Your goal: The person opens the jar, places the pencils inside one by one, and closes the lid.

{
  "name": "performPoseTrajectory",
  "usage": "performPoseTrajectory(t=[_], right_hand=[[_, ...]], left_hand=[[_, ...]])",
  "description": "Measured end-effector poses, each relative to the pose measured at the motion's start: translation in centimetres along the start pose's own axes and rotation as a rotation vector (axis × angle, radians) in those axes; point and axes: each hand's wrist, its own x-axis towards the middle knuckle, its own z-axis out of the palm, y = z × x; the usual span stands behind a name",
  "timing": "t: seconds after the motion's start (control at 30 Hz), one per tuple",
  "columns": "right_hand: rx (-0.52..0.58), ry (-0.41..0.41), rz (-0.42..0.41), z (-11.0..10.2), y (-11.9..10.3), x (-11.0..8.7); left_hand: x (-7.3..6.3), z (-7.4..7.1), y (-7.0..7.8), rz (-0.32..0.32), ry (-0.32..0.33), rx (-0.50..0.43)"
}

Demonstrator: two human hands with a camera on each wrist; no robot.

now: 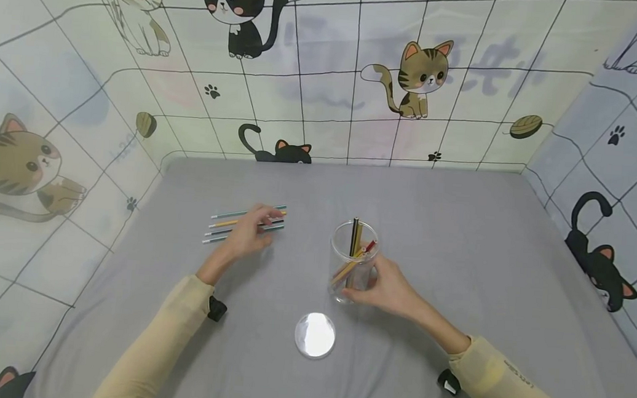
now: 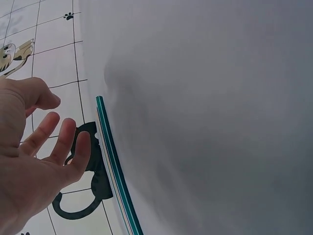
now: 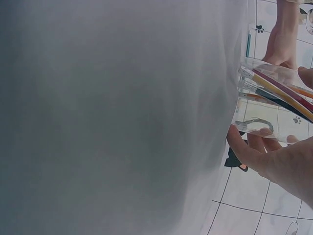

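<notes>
Lying nearest us, a round, glossy disc [image 1: 315, 335] is resting on the grey cloth [image 1: 439, 220], where we are judging that a low-swinging pale yellow sleeve [image 1: 177, 321] could knock it. Beyond, the right hand [image 1: 387, 287] is gripping a clear, cylindrical jar [image 1: 337, 267], coloured pencils [image 1: 354, 235] leaning inside; a slackening hold or a bump at its rim could tip it. Farther left, the left hand [image 1: 251, 228] is hovering by slender teal, yellow and dark sticks [image 1: 225, 224], thumb and fingers apart; whether it is touching them, we are not telling surely. A clumsy pinch could scatter them.
</notes>
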Motion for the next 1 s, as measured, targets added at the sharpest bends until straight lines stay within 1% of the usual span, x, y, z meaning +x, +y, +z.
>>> performPoseTrajectory(t=[0.1,0.23,0.5,0.73,1.0], right_hand=[[0.0,0.002,0.003,0.0,-0.1,0.0],[-0.007,0.004,0.007,0.1,0.0,0.0],[-0.023,-0.002,-0.007,0.0,-0.2,0.0],[-0.02,-0.003,-0.005,-0.1,-0.2,-0.1],[-0.012,0.0,-0.009,-0.1,-0.1,-0.1]], left_hand=[[0.2,0.0,-0.2,-0.022,-0.006,0.019],[0.4,0.1,-0.7,-0.033,-0.014,0.051],[0.5,0.1,-1.0,0.017,0.001,0.108],[0.7,0.1,-1.4,-0.004,0.009,0.141],[0.9,0.2,-1.4,0.016,0.008,0.169]])
